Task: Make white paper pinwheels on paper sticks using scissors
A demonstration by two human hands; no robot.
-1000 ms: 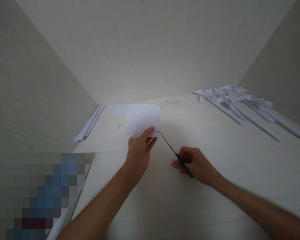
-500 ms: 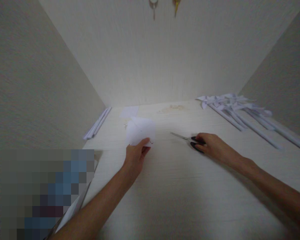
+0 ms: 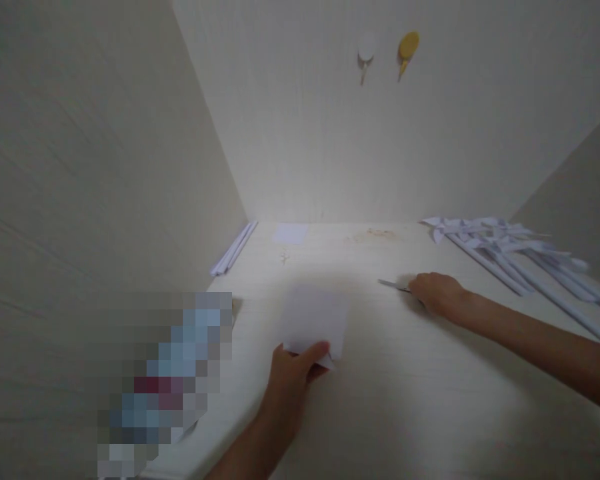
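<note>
A square sheet of white paper (image 3: 313, 317) is pinched at its near edge by my left hand (image 3: 295, 377), thumb on top, above the white table. The sheet has a cut near the thumb, where a corner flap parts from the rest. To the right, my right hand (image 3: 437, 292) is wrapped round a pair of scissors (image 3: 394, 285). Their blades point left over the table, apart from the paper, and the handles are mostly hidden by my fingers.
Several paper pinwheels on rolled sticks (image 3: 510, 250) lie at the right. Rolled paper sticks (image 3: 235, 249) rest along the left wall, beside another paper square (image 3: 291, 233). Small pale scraps (image 3: 285, 256) lie on the table (image 3: 380, 413). White (image 3: 366, 48) and yellow (image 3: 409, 45) hooks are on the back wall.
My left hand has drawn the paper nearer to me. The scissors have turned in my right hand, so their handles are now mostly covered. The whole view has shifted.
</note>
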